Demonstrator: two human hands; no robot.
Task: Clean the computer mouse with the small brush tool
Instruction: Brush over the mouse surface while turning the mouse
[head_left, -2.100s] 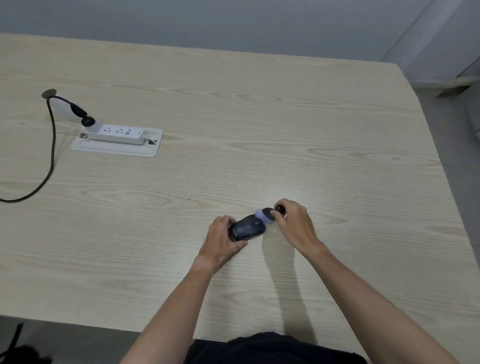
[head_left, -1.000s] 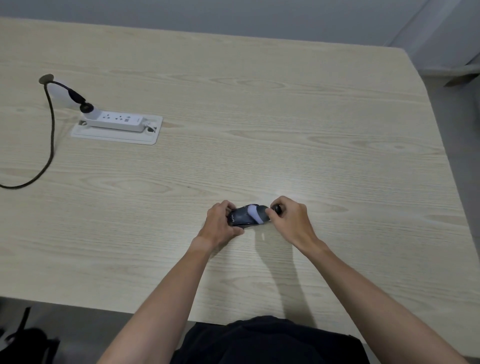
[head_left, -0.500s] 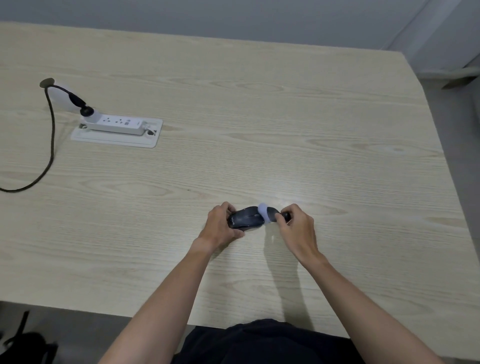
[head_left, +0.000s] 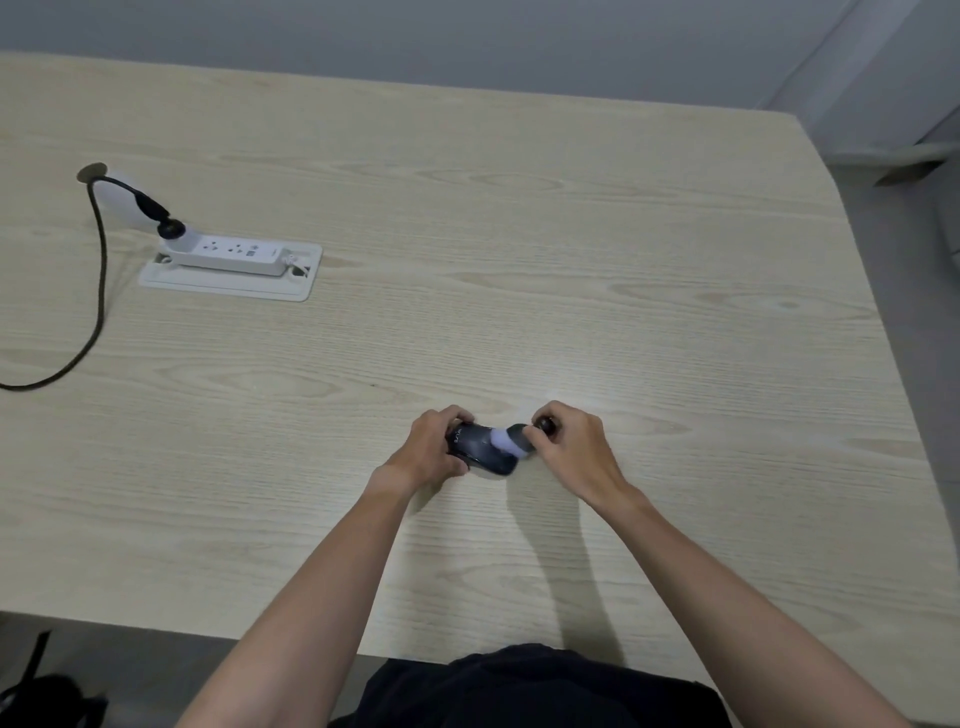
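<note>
A dark grey computer mouse (head_left: 480, 446) lies on the pale wooden table (head_left: 519, 260), a little in front of me. My left hand (head_left: 434, 451) grips its left end, fingers wrapped over the far side. My right hand (head_left: 571, 446) pinches a small black brush (head_left: 514, 439) whose pale lilac bristles rest on the top right part of the mouse. Most of the brush handle is hidden inside my fingers.
A white power strip (head_left: 231, 255) sits on a white plate (head_left: 228, 283) at the far left, with a black cable (head_left: 96, 291) running from a table hole off the left edge. The table's right edge slants beside grey floor.
The brush has swept back and forth over the right half of the mouse, its bristles now back on top. My left hand keeps holding the mouse in place.
</note>
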